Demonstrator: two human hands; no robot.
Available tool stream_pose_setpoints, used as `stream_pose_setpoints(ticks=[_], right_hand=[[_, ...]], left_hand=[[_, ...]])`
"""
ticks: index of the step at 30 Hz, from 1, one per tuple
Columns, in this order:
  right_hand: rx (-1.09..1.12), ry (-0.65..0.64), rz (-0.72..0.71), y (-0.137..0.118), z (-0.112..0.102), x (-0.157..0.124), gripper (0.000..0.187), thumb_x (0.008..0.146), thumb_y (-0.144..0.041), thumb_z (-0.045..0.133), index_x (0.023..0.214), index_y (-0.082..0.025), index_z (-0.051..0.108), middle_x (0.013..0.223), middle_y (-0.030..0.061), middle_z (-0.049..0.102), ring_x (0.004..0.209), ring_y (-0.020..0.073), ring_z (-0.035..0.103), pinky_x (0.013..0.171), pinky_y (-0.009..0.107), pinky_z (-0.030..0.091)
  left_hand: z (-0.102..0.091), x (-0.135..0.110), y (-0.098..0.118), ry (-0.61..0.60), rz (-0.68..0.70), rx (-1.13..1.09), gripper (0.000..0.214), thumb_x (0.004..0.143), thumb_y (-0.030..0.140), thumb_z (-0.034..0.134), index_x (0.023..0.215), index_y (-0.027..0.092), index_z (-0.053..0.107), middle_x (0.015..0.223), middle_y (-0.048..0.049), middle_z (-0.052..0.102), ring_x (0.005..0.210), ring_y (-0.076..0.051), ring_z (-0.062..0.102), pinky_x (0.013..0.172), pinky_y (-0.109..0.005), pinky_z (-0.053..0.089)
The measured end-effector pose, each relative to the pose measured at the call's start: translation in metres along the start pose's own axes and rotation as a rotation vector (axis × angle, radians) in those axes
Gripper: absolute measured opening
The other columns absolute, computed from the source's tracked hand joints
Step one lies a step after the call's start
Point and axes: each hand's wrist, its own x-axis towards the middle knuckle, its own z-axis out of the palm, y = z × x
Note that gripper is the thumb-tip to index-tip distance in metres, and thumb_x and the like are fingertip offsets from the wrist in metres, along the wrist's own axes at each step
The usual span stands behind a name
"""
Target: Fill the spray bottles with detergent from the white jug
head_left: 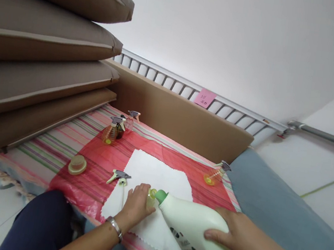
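Observation:
My left hand [137, 203] is wrapped round a small yellowish see-through bottle [152, 197] with no spray head on it, over the white cloth [160, 173]. A large pale green jug-like bottle [194, 218] lies tilted in my right hand [227, 228]. Its green spout [161, 196] points left and meets the mouth of the small bottle; whether liquid runs between them I cannot tell. Left of my left hand, a loose grey and green trigger sprayer [121, 175] rests with its tube on the cloth. The label side of the large bottle is partly cut off.
Several spray bottles [111, 131] stand at the back left of the red plastic sheet [93, 160]. Another spray bottle [214, 175] leans at the right. A round cap [77, 165] lies at the left. Stacked brown cushions [47, 50] rise on the left; a brown board [175, 111] borders the back.

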Motion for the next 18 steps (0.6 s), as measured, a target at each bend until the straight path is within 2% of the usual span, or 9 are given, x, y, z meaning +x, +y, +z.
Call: stream_pose_setpoints(ticks=[3,18], right_hand=[[0.026,-0.046,0.008,-0.0013,-0.0018,-0.0009,0.033,0.070,-0.049,0.062,0.089,-0.021,0.065,0.094,0.0072,0.072,0.085,0.0291,0.064,0.073,0.036,0.049],[0.022,-0.086,0.004,-0.0047,-0.0081,0.0011,0.036,0.070,-0.049,0.062,0.091,-0.021,0.066,0.094,0.0076,0.071,0.085,0.0293,0.064,0.075,0.037,0.049]], left_hand=[[0.0007,0.0002,-0.0005,0.005,0.003,0.002,0.058,0.066,0.036,0.067,0.119,0.021,0.048,0.120,-0.0067,0.056,0.109,-0.026,0.050,0.092,-0.036,0.034],[0.0032,0.0003,-0.0001,0.017,0.007,0.019,0.057,0.066,0.035,0.067,0.118,0.021,0.048,0.119,-0.0067,0.057,0.109,-0.027,0.050,0.091,-0.037,0.034]])
